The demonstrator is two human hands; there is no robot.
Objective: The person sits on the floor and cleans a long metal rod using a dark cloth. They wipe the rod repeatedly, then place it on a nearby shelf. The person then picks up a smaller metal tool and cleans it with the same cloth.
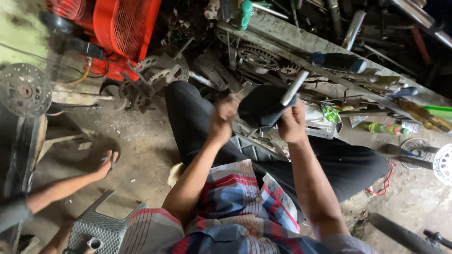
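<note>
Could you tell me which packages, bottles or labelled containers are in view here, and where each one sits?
Crumpled green and white foil packet: on the cluttered ledge, just right of the right hand.
Small green plastic bottle with a red cap: lying on its side farther right.
Small whitish box: beside the bottle's cap.
No signs or screens show.

We see a dusty concrete floor (141,155); at nine o'clock a sprocket disc (24,89), at two o'clock a green bottle (387,128).

Dim, flat daylight, deep shadow along the top, hands perhaps slightly motion-blurred, edges stretched.
</note>
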